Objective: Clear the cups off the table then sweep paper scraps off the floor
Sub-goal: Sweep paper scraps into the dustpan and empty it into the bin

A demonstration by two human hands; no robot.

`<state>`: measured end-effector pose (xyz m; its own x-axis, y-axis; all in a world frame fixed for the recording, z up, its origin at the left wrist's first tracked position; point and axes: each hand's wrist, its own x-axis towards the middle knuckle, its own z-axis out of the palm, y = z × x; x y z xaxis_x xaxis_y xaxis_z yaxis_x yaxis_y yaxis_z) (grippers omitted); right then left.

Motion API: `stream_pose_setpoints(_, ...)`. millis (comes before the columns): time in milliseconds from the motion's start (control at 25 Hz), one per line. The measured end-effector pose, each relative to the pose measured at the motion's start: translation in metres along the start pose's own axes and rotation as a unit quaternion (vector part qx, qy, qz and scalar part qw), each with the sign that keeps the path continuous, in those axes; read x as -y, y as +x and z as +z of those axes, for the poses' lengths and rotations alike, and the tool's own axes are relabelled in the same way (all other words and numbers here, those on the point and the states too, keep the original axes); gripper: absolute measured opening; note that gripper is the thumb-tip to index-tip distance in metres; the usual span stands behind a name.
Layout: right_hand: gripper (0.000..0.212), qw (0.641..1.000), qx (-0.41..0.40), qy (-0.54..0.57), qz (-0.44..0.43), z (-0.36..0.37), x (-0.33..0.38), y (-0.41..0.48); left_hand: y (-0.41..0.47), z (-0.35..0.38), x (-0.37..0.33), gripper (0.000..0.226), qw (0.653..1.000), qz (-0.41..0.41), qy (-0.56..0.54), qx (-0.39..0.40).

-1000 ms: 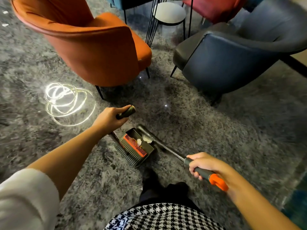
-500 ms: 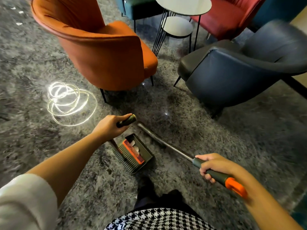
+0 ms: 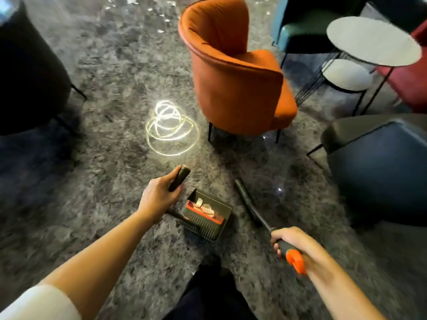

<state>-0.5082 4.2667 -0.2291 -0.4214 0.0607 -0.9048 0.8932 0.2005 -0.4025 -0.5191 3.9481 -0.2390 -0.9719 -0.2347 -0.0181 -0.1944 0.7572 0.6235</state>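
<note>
Left hand (image 3: 159, 197) wrapped round the dustpan (image 3: 209, 225) handle, right hand (image 3: 293, 242) round the broom (image 3: 251, 211) grip, shaft pointing forward-left; pan holds some paper, other paper scraps (image 3: 160, 31) lie well ahead on the floor (image 3: 92, 169), left of the orange chair (image 3: 233, 88), likely nearer the left hand.

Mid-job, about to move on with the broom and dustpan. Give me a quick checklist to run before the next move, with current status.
1. Left hand grips the dustpan handle: ok.
2. Right hand grips the broom: ok.
3. Collected scraps sit inside the dustpan: ok.
4. Floor free of paper: not ok; loose scraps lie past the orange chair.
5. Round table free of cups: ok for the part in view.
6. Broom's far end on the floor: cannot tell, blurred.
</note>
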Motion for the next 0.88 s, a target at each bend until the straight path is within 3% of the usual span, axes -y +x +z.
stream_pose_setpoints(160, 0.028, 0.989, 0.068, -0.131, -0.024, 0.04, 0.032, -0.006, -0.051, -0.032, 0.028, 0.057, 0.985, -0.126, -0.031, -0.117)
stream_pose_setpoints(360, 0.029, 0.946, 0.155, -0.274, -0.082, 0.13, 0.067, -0.036, -0.12, -0.1, 0.069, 0.056, 0.928, -0.249, -0.06, -0.272)
stream_pose_setpoints(680, 0.022, 0.819, 0.296, -0.468, -0.153, 0.347, 0.073, -0.106, -0.238, -0.219, 0.154, 0.055, 0.799, -0.349, -0.066, -0.486)
stream_pose_setpoints(880, 0.022, 0.744, 0.362, -0.537, -0.167, 0.53, 0.035, -0.161, -0.328, -0.308, 0.249, 0.054, 0.708, -0.392, -0.106, -0.578)
